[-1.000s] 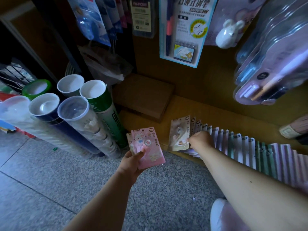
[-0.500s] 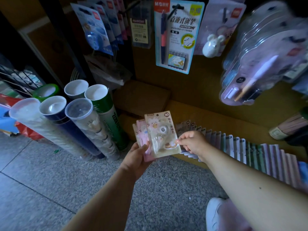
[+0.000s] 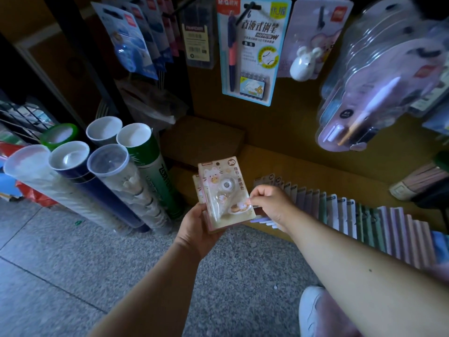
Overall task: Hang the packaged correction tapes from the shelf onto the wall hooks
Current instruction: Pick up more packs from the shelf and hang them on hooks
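Left hand (image 3: 194, 229) grips a stack of packs (image 3: 224, 193) upright; right hand (image 3: 269, 203) pinches the front pack's edge, seemingly squaring them for the hooks (image 3: 250, 8).

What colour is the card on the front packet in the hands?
Cream, with a cartoon cat on it: the front correction tape packet, seen in the head view.

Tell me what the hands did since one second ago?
The right hand pulled a beige correction tape pack out of the row on the shelf and brought it left onto the pink packs, which the left hand raised a little; both hands now hold it. The tubes and hanging packs stayed put.
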Action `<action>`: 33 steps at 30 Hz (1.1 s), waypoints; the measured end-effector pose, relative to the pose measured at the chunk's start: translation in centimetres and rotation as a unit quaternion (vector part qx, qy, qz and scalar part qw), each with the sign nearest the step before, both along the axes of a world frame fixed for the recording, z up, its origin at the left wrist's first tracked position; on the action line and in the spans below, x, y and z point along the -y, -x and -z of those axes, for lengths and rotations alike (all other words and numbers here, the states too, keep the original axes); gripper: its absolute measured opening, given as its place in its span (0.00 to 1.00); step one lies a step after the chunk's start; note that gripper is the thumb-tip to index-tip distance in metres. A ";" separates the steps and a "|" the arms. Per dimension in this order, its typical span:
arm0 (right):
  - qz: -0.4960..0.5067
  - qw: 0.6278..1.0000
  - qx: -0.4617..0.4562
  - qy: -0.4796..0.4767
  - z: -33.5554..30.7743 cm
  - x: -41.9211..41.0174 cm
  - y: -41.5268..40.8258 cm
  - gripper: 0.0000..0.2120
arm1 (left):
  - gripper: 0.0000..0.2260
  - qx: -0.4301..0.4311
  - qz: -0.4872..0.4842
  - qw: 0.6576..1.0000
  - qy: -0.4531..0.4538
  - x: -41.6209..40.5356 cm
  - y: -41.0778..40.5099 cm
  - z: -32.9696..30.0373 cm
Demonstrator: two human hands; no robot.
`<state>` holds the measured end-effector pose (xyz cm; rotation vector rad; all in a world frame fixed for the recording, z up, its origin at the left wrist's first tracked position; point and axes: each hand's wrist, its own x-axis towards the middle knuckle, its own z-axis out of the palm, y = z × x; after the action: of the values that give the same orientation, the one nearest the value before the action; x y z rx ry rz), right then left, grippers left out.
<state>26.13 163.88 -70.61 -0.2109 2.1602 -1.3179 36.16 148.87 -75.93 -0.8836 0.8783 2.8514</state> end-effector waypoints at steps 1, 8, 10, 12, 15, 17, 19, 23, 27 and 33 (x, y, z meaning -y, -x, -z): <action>0.001 1.000 -0.002 0.003 0.0 0.0 0.0 0.10 | 0.23 -0.022 0.003 1.000 -0.008 0.2 0.1 0.2; 0.001 1.000 0.000 0.012 0.5 0.3 0.0 0.06 | 0.46 -0.012 0.014 0.997 0.071 -0.1 0.5 -0.1; 0.000 1.000 0.012 0.019 0.8 0.1 0.0 0.07 | 0.43 0.005 0.001 0.996 0.087 -0.1 0.6 0.5; 0.012 0.999 0.034 0.026 1.6 -0.2 0.3 0.08 | 0.37 0.007 -0.016 0.996 0.087 0.0 0.7 0.9; 0.081 0.995 -0.013 -0.052 4.2 -1.3 2.1 0.08 | 0.32 0.011 -0.028 0.996 0.081 0.2 0.5 1.5; 0.146 0.982 -0.049 -0.111 5.8 -2.2 3.6 0.07 | 0.35 0.004 -0.027 0.997 0.074 0.5 0.1 1.7; 0.180 0.971 -0.050 -0.149 6.9 -2.8 4.5 0.07 | 0.35 -0.004 -0.018 0.997 0.068 0.8 -0.2 1.9; 0.181 0.963 -0.020 -0.199 7.8 -2.5 4.9 0.06 | 0.28 -0.003 0.002 0.998 0.060 1.1 -0.7 2.2; 0.202 0.946 0.008 -0.254 8.5 -1.6 5.1 0.12 | 0.29 0.003 0.010 0.998 0.063 1.1 -0.8 2.3; 0.204 0.936 0.028 -0.287 8.7 -1.3 5.3 0.12 | 0.28 0.016 0.015 0.997 0.068 1.3 -0.9 2.8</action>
<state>20.80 165.19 -79.36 0.5250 2.5142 -0.8112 37.05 147.58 -78.74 -0.9187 1.0828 2.7719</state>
